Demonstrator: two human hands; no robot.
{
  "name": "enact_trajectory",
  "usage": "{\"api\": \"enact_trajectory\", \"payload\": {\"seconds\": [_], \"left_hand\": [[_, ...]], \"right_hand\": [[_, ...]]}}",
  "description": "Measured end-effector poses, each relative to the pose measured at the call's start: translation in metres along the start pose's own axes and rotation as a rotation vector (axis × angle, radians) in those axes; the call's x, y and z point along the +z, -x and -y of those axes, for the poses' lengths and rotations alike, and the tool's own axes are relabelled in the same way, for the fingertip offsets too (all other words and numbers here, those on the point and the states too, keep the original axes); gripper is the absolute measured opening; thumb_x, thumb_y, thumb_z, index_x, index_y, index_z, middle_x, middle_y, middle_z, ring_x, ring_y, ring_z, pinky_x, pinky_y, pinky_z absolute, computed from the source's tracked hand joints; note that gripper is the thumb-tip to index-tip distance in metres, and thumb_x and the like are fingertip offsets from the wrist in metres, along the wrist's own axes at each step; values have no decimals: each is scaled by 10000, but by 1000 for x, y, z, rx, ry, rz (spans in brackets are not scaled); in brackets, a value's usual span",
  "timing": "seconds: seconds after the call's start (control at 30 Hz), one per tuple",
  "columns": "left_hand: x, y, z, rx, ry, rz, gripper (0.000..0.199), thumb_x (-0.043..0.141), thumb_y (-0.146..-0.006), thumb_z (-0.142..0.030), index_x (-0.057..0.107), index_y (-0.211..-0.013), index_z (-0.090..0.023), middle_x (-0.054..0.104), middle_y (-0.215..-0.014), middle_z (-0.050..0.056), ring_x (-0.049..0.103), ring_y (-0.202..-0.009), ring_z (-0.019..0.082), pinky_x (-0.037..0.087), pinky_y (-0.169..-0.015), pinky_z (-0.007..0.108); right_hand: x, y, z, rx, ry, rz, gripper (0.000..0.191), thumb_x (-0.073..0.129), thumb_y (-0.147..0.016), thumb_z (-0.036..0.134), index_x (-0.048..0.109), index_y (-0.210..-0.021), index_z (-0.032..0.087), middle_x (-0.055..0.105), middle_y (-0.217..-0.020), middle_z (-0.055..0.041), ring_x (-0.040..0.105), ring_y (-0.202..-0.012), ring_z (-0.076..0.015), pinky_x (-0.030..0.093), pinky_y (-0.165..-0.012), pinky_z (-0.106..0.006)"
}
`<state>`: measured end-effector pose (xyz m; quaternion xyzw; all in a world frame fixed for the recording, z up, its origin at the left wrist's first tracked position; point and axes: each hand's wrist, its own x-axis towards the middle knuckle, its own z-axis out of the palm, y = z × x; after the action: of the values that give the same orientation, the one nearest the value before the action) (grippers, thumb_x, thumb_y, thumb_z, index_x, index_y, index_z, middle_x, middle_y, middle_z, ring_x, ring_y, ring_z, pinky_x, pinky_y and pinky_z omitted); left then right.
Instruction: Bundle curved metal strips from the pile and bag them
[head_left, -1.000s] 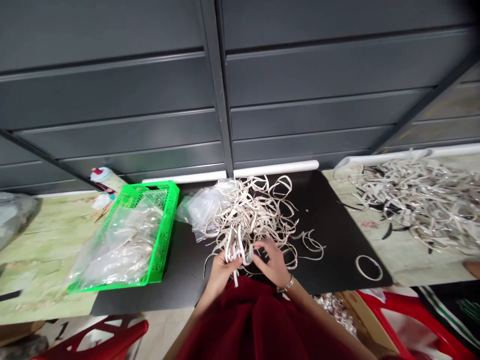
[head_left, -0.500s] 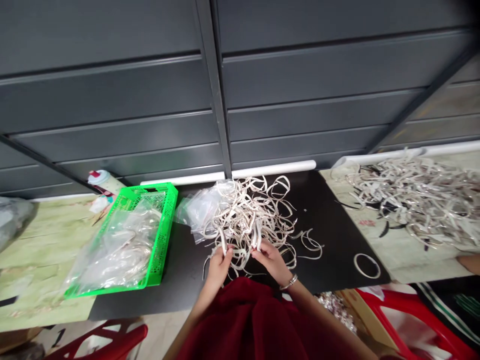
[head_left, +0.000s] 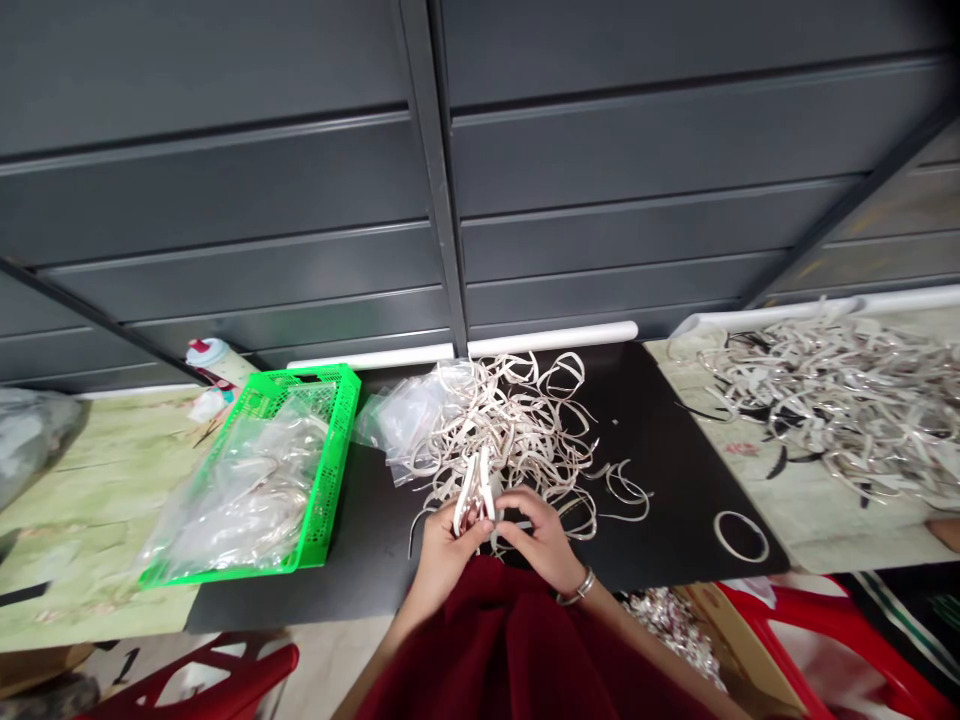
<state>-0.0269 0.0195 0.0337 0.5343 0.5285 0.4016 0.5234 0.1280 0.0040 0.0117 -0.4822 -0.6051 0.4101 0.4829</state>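
Note:
My left hand (head_left: 448,548) is closed around a small bunch of thin white strips (head_left: 472,490), folded so that their looped tops point away from me. My right hand (head_left: 541,530) is beside it, thumb and fingers bent together at the bunch's right side; its fingertips are partly hidden there. Just beyond both hands lies a tangled heap of curved white strips (head_left: 517,425) with brownish edges. Clear plastic bags (head_left: 409,415) lie against the heap's left side.
A green basket (head_left: 341,440) on the left holds filled clear bags (head_left: 247,500). One ring-shaped strip (head_left: 741,536) lies at right on the black mat (head_left: 675,500). Farther right is another large heap (head_left: 862,400), with a person's arm (head_left: 945,533) at the edge. Grey panels (head_left: 300,180) stand behind.
My hands have come together. The strips that each hand held apart now stand side by side in one bunch at my left hand. The view has shifted slightly.

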Motion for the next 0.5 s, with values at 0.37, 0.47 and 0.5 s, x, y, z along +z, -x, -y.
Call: {"api": "enact_trajectory", "payload": {"seconds": [0.37,0.47,0.5], "left_hand": [[-1,6,1,67,-89,-43,181,725,-613,-273,608,-527,-166,536,-570,-9,460,-533,136,362,-531,242],[0,6,1,107,-104,-40,172,716,-621,-254,600,-532,-163,540,-578,-17,468,-543,132,368,-536,234],[1,7,1,131,-113,-37,177,716,-623,-247,593,-529,-163,535,-575,-22,466,-543,128,368,-537,230]], "right_hand": [[1,-3,4,276,-338,-37,202,605,-769,332,571,-628,192,572,-573,22,531,-549,-124,443,-567,-248],[0,-4,8,312,-382,12,202,635,-747,334,582,-619,188,593,-583,18,545,-564,-126,445,-580,-251],[0,-3,10,324,-390,26,196,642,-743,334,587,-625,187,603,-593,17,551,-569,-127,448,-582,-251]]}}
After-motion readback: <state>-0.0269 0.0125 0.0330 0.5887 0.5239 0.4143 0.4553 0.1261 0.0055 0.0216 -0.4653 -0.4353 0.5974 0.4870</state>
